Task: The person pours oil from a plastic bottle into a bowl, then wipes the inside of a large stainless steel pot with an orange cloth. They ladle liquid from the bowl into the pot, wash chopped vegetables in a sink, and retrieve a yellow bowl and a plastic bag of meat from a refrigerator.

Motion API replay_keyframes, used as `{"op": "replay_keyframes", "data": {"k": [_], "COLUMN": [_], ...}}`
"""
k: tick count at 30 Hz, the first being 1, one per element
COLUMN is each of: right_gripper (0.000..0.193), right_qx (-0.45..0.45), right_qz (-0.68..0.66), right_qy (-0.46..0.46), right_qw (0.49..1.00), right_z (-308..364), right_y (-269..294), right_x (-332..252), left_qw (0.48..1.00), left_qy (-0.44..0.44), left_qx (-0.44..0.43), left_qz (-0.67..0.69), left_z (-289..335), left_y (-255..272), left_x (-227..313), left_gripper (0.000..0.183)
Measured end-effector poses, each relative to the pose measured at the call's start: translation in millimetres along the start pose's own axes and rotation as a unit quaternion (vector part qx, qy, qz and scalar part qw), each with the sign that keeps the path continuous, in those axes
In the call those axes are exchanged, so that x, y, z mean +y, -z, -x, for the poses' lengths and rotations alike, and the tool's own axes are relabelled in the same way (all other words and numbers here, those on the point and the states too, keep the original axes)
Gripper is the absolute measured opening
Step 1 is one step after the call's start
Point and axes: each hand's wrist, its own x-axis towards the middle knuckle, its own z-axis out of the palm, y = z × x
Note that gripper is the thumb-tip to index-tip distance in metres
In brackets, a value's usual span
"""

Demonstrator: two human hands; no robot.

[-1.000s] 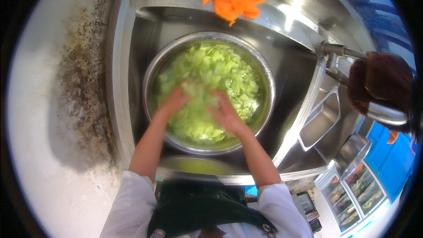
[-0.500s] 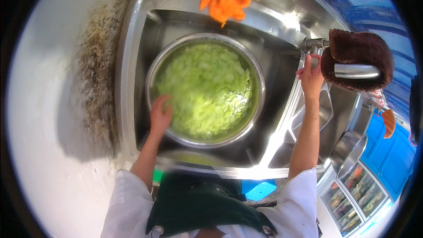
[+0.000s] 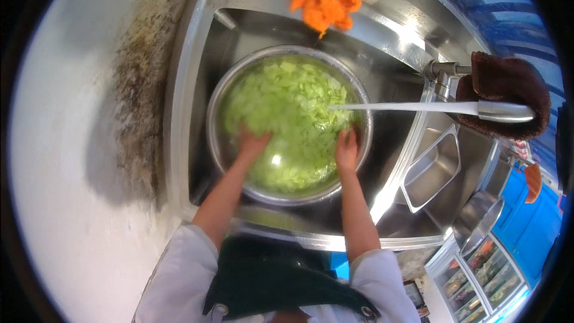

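Now both hands, left hand (image 3: 254, 143) and right hand (image 3: 347, 148), sink spread fingers among chopped greens (image 3: 287, 107) in the bowl (image 3: 218, 101)

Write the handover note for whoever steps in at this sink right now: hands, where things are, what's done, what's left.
Left hand: in the metal bowl, down in the wet chopped greens, near rim side.
Right hand: also in the greens, by the bowl's right rim.
Bowl stands in the left sink basin. The tap spout reaches over the bowl. A brown cloth hangs on the tap; an orange cloth lies on the back ledge.
Done: greens are cut, in the bowl, soaking in water.
Left: the greens are not yet drained or lifted out.
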Motion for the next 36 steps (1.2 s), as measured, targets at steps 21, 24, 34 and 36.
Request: {"op": "replay_keyframes", "data": {"k": [21, 24, 34, 36], "right_gripper": [0.067, 0.061, 0.063, 0.062], "right_qx": [-0.093, -0.129, -0.263, -0.317], "right_qz": [0.204, -0.082, -0.163, 0.001], "right_qy": [0.175, -0.092, -0.182, 0.02], "right_qw": [0.959, 0.984, 0.933, 0.948], "right_z": [3.4, -12.7, 22.6, 43.6], "right_y": [25.1, -5.5, -48.2, -24.6], "right_x": [-51.5, -27.6, -34.7, -44.3], "left_qw": [0.946, 0.779, 0.984, 0.954], "left_qy": [-0.028, 0.124, -0.079, -0.243], "left_qx": [0.001, -0.136, -0.108, -0.132], "left_qz": [0.322, 0.599, 0.114, 0.12], "left_z": [26.0, 6.8, 10.7, 44.6], "left_y": [76.2, 65.6, 12.2, 31.8], "left_x": [38.1, 15.6, 80.0, 79.3], "left_gripper": [0.064, 0.059, 0.071, 0.067]}}
